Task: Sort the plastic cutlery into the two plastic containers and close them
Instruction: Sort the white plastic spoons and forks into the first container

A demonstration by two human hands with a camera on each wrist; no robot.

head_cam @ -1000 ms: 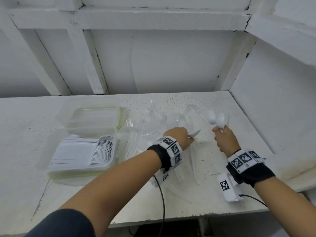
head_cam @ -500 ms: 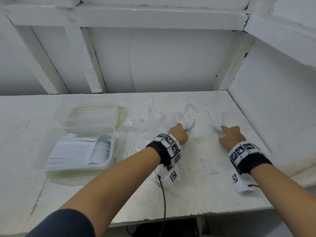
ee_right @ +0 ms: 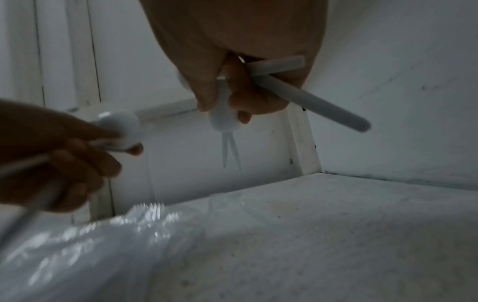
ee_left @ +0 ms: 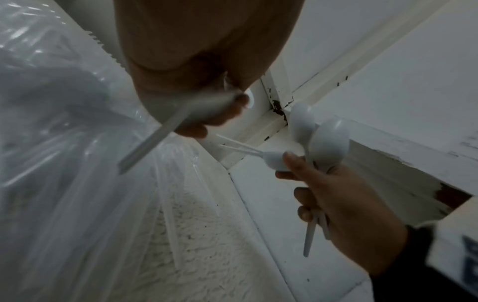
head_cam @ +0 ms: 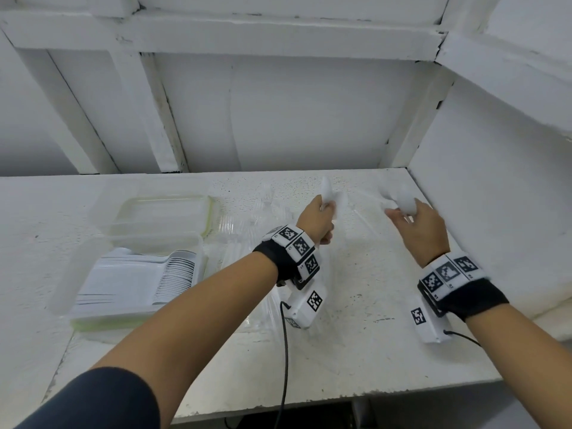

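**Inspector:** Fingers first.

**Assistant:** Left hand [head_cam: 314, 221] curled round white spoons [head_cam: 329, 193], bowls up, handles running down through the fist. Right hand [head_cam: 416, 232] grips a spoon bunch [ee_left: 320, 139] likewise.

**Inspector:** Destination?

**Assistant:** The spoon-filled container [head_cam: 133, 283] lies well left, beside the clear one [head_cam: 164, 212]. Left hand is nearer; I judge its spoons need laying flat, parallel to those stacked.

I see white spoons [head_cam: 405, 203] and a white table [head_cam: 356, 351] with small dark speckles. The containers [head_cam: 161, 218] are clear with a pale green rim. My wristbands [head_cam: 297, 252] are black, carrying black-and-white square markers.
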